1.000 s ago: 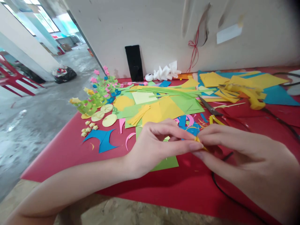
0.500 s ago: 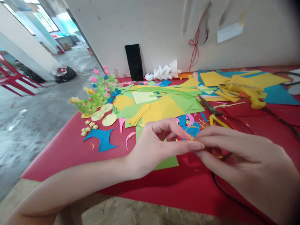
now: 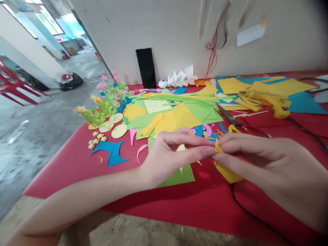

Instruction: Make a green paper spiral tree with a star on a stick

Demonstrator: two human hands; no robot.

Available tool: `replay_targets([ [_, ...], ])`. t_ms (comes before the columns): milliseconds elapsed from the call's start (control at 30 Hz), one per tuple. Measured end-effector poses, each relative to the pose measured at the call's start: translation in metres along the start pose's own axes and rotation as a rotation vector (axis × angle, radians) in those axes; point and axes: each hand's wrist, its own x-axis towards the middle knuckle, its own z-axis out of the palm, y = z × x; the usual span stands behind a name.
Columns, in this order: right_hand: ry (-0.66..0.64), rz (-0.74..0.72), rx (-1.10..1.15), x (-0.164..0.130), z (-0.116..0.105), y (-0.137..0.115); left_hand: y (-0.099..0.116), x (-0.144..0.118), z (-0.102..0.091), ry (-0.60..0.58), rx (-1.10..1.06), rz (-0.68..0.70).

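Head view: your left hand (image 3: 170, 155) and right hand (image 3: 269, 162) pinch closed on a yellow paper strip (image 3: 227, 173); likely mid-fold, next crease wants even pressure.

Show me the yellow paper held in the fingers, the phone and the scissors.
Yellow paper (image 3: 228, 173), head view: its lower part.
Phone (image 3: 146, 68), head view: middle of its dark screen.
Scissors (image 3: 234, 121), head view: blades near the handles.

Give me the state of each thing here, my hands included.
Left hand: pinching the yellow strip
Right hand: pinching the yellow strip
Yellow strip: bent, held in both hands
Phone: propped upright, dark
Scissors: lying down, partly hidden, unclear whether open
Glue gun: lying down
Red string: tied, hanging
Blue scrap: cut, lying flat
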Motion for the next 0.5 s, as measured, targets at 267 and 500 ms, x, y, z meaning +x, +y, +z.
replay_targets([
  [267, -0.09, 0.106, 0.07, 0.0018, -0.0019, 0.0, 0.0017, 0.0004, 0.0008, -0.011, -0.058, -0.099],
  [500, -0.092, 0.154, 0.141, -0.0005, -0.0008, -0.0007, 0.0029, -0.0006, 0.0039, 0.057, -0.087, -0.064],
])
